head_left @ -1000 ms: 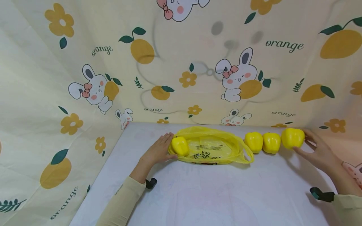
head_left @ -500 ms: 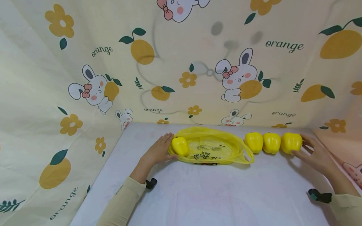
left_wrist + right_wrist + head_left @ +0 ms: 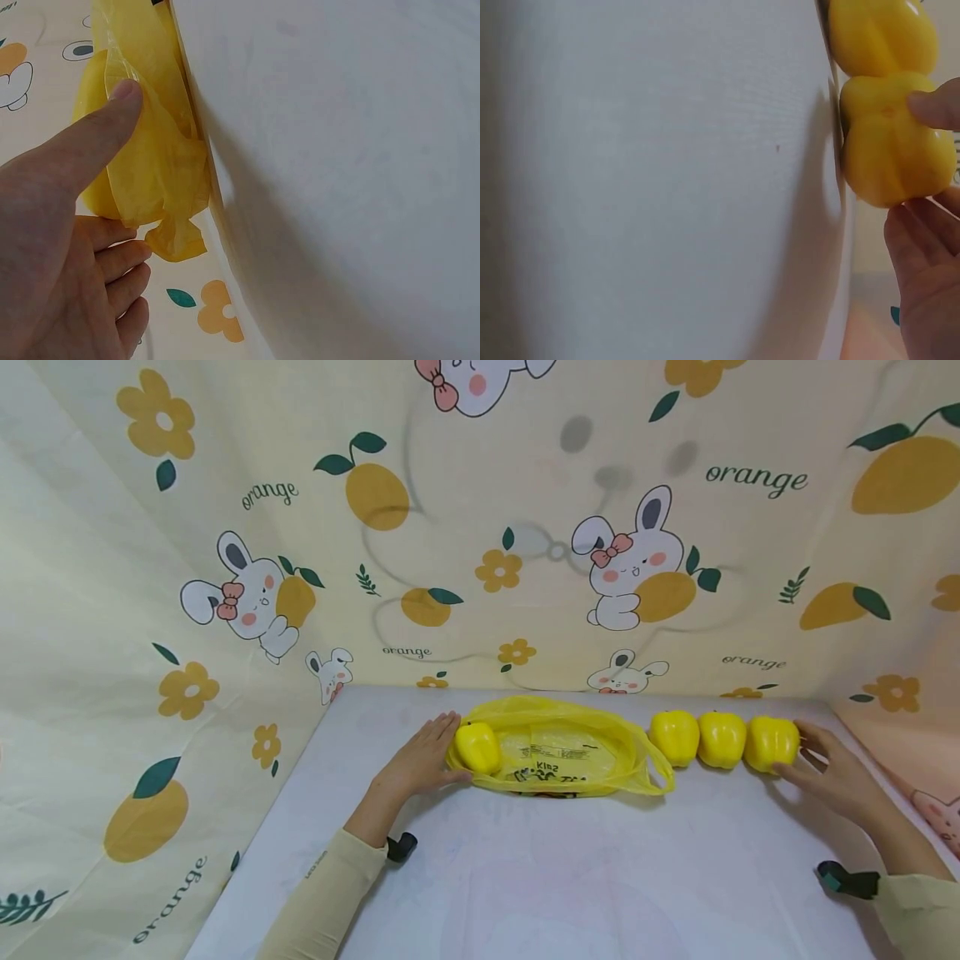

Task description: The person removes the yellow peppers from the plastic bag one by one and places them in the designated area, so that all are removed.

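A yellow plastic bag lies with its mouth spread wide, and one yellow bell pepper sits inside its left end. My left hand holds that end, thumb on the front of the plastic and fingers round the side. To the right of the bag, three more yellow bell peppers stand in a row: a left one, a middle one and a right one. My right hand grips the right pepper, with the thumb in front and the fingers at its side.
A white tabletop stretches in front of the bag and the peppers. Behind it hangs a cream cloth printed with rabbits and oranges. A bag handle droops toward the left pepper.
My right hand has lowered the right pepper and moved it left, down onto the table beside the middle one. The left hand and the bag have stayed in place.
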Available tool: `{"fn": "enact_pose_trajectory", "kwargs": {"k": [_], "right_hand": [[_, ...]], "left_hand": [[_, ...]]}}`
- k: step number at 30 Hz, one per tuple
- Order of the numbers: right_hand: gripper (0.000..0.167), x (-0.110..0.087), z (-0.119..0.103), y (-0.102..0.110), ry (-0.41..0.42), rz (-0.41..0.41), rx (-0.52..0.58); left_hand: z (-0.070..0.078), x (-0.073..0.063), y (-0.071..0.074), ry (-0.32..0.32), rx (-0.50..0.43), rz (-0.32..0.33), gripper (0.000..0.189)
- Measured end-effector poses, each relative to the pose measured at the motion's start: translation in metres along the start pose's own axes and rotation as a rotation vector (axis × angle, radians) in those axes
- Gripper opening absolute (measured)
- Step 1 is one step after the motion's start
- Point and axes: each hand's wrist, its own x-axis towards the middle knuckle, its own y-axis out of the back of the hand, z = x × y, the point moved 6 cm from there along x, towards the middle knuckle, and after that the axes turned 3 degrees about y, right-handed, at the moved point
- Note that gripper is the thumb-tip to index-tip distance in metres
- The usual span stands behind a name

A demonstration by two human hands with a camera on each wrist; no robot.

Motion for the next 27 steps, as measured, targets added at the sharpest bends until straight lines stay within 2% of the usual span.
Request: {"fn": "enact_pose_trajectory", "kwargs": {"k": [5,14,22,27], "right_hand": [[0.096,0.000,0.000,-0.001,0.014,-0.009,0.025],[0.099,-0.002,0.002,-0.002,-0.014,-0.022,0.026],[0.098,0.001,-0.002,0.003,-0.037,0.001,0.006],[0.100,0.003,-0.005,0.009,-0.054,0.047,-0.061]], "left_hand": [[0.001,-0.001,0.001,0.004,0.001,-0.002,0.111],[0.001,0.000,0.001,0.002,0.010,-0.008,0.111],[0.000,0.000,0.000,0.011,0.002,-0.004,0.112],[0.000,0.000,-0.001,0.002,0.011,0.002,0.111]]}}
